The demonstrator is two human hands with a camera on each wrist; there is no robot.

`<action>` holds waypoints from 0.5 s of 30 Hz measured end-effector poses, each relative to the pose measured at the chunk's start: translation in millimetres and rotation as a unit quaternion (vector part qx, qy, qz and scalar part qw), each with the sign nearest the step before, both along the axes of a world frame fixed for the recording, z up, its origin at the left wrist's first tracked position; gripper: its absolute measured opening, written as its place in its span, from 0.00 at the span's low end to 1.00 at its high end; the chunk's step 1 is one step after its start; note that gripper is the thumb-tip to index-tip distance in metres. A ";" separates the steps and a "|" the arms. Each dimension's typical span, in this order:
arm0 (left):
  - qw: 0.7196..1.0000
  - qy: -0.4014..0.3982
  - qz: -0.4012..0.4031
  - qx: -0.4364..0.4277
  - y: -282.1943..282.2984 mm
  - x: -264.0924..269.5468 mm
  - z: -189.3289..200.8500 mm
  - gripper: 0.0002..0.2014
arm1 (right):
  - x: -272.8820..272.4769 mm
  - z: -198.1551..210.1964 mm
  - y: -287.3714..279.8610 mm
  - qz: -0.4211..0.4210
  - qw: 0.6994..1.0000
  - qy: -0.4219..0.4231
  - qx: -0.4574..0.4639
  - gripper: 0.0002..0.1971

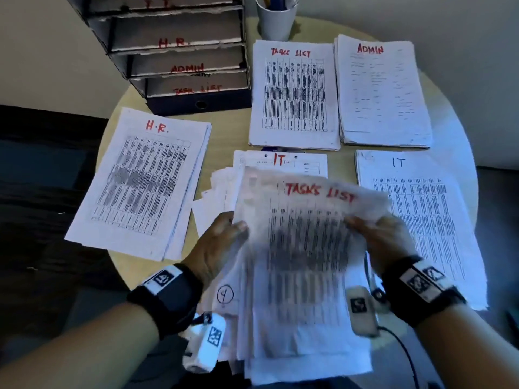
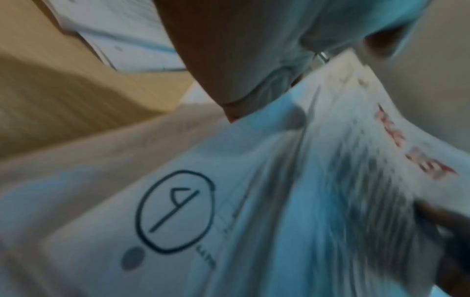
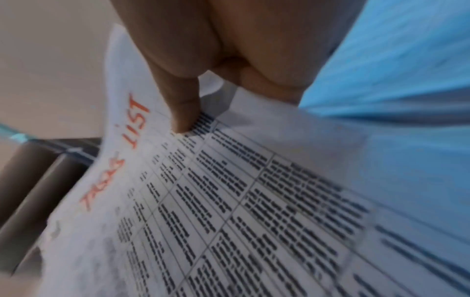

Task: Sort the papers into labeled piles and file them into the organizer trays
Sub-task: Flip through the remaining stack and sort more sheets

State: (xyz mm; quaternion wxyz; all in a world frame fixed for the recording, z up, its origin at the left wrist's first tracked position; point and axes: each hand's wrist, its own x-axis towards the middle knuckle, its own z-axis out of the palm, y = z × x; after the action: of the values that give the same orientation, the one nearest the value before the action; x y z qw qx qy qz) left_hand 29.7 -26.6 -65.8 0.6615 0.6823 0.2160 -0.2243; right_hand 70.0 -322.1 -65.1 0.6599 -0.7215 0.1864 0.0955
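Both hands, left hand and right hand, grip the "Tasks List" sheet with curled fingers above the bench.

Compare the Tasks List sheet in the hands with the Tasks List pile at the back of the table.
The held Tasks List sheet is lifted and curved, gripped by the left hand and right hand; the Tasks List pile lies flat on the table, untouched. The held sheet looks blurred; the pile is sharp. The held sheet is nearest the person; the pile sits beside the Admin pile. Both carry a red handwritten heading over a printed grid.
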 end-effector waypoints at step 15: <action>0.973 0.054 -0.129 0.185 -20.5 3.5 -10.4 0.32 | 3.6 5.3 34.1 -0.011 0.995 0.088 0.036 0.24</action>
State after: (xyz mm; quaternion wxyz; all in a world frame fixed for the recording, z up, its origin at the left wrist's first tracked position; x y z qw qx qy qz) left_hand 33.2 -47.1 -76.2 0.4770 0.8015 0.1996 -0.3006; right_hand 73.6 -288.1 -59.8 0.6679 -0.6838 0.2478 0.1578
